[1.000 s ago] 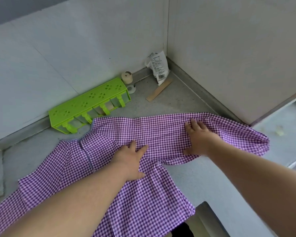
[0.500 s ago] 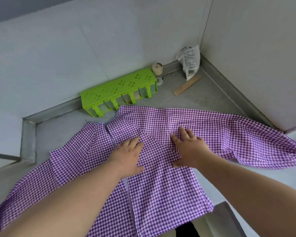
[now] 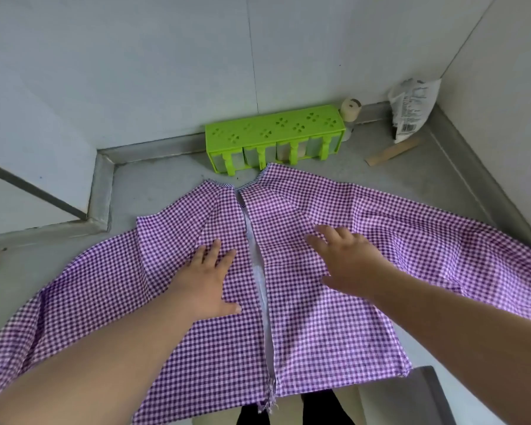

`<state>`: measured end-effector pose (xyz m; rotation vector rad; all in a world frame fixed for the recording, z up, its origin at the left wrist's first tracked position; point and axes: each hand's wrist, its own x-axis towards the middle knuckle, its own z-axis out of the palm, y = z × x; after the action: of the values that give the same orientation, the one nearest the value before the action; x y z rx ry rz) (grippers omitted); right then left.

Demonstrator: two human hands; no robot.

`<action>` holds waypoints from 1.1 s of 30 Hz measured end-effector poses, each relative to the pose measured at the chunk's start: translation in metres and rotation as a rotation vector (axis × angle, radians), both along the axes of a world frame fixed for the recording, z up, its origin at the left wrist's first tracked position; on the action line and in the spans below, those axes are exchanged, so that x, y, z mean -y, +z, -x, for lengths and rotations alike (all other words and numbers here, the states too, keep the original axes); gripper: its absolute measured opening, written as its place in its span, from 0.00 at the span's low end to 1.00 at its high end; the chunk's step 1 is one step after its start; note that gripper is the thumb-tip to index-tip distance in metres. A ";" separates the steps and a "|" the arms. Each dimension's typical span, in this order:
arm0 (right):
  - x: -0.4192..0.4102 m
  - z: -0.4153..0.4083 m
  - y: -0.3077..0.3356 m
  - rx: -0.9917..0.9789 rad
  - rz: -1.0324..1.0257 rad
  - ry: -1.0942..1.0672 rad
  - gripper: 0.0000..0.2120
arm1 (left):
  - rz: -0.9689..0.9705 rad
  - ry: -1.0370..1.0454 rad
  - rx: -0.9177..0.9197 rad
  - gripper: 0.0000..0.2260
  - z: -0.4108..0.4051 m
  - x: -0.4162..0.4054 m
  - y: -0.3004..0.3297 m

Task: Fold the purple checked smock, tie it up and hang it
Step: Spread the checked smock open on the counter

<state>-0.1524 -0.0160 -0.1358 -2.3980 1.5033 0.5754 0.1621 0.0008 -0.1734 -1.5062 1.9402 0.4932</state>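
Both hands point(image 3: 207, 283) flat (fingers spread) on smock point(image 3: 304, 332)

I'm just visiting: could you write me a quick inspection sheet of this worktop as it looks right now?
Surface: grey counter set in a wall corner.
Job's things: purple checked smock spread flat, sleeves out, opening facing up, hem over the front edge.
Clutter: green rack, small roll, white packet, wooden strip, all behind the smock.
Hands: left hand and right hand lie flat on the smock, either side of the opening.
Cables: nothing seen.
Surroundings: pale wall panels.
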 end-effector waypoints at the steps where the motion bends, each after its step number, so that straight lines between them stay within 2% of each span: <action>1: -0.007 -0.013 0.002 0.077 -0.021 0.103 0.40 | -0.005 0.004 -0.004 0.59 0.001 0.001 -0.001; 5: -0.037 -0.057 -0.010 0.215 -0.082 0.463 0.25 | -0.031 0.014 -0.020 0.60 0.002 0.005 -0.003; 8: -0.052 -0.077 -0.025 0.206 -0.119 0.549 0.17 | -0.043 0.021 -0.023 0.61 0.000 0.005 -0.003; 12: -0.054 -0.096 -0.028 0.170 -0.143 0.577 0.12 | -0.049 0.026 -0.042 0.61 0.000 0.004 -0.005; 15: -0.054 -0.102 -0.030 0.130 -0.105 0.640 0.11 | -0.062 0.031 -0.050 0.61 -0.001 0.004 -0.006; 19: -0.051 -0.098 -0.032 0.161 -0.140 0.652 0.16 | -0.069 0.045 -0.066 0.60 -0.003 0.005 -0.007; 24: -0.051 -0.094 -0.026 0.118 -0.091 0.707 0.08 | -0.067 0.051 -0.077 0.60 -0.003 0.004 -0.007; 28: -0.050 -0.100 -0.028 0.222 -0.071 0.719 0.03 | -0.059 0.058 -0.087 0.60 -0.004 0.004 -0.009; 31: -0.053 -0.102 -0.036 0.215 -0.027 0.691 0.05 | -0.064 0.055 -0.092 0.60 -0.004 0.005 -0.008; 33: -0.054 -0.101 -0.040 0.202 0.025 0.588 0.12 | -0.063 0.037 -0.088 0.60 -0.004 0.004 -0.006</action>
<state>-0.0515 0.0382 -0.1756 -2.8147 0.7173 0.4031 0.1664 -0.0034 -0.1797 -1.5061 1.9477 0.6403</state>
